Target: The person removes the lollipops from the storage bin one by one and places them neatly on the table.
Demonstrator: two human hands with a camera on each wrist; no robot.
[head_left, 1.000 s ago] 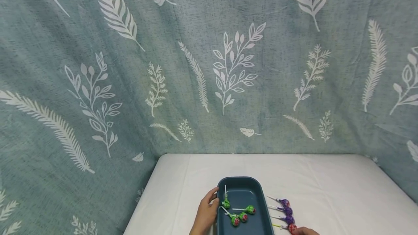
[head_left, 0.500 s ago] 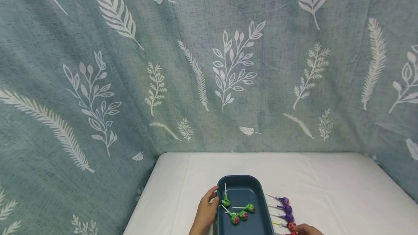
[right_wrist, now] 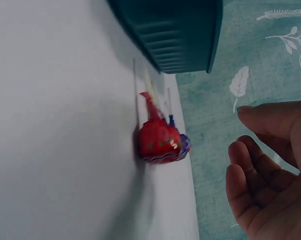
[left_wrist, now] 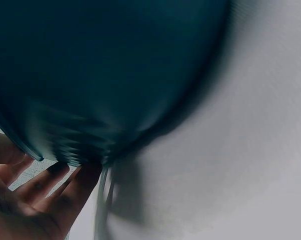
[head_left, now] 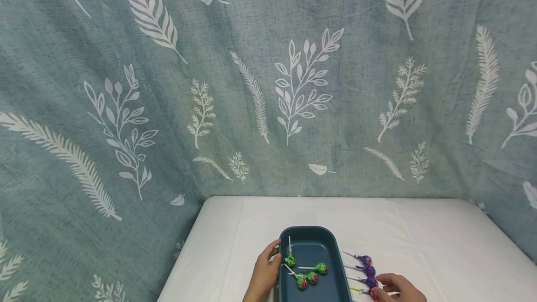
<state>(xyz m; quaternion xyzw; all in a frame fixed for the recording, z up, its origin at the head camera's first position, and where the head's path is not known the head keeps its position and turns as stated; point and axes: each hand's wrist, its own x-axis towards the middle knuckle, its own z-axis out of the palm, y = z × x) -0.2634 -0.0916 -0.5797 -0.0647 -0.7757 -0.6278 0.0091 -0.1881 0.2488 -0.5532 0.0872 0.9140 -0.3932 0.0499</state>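
A dark blue tray (head_left: 319,288) stands on the white table and holds several green-wrapped lollipops (head_left: 301,282). Against the tray's left side rests my left hand (head_left: 263,271); in the left wrist view its extended fingers (left_wrist: 75,195) touch the ridged wall. To the right of the tray, purple lollipops (head_left: 369,271) lie in a row, sticks toward the tray. A red lollipop (right_wrist: 159,142) follows them at the near end. My right hand (head_left: 396,288) is beside this red one, its fingers relaxed and parted; the right wrist view shows nothing between thumb and fingers.
The white cloth-covered table (head_left: 440,236) runs back to a green-blue curtain (head_left: 251,106) with white leaf prints. A second curtain side hangs along the left of the table. The tray's raised wall (right_wrist: 175,45) stands close to the lollipop sticks.
My right hand has moved away from the near end of the row, up and to the right, its fingers parting. My left hand and the tray have stayed in place.
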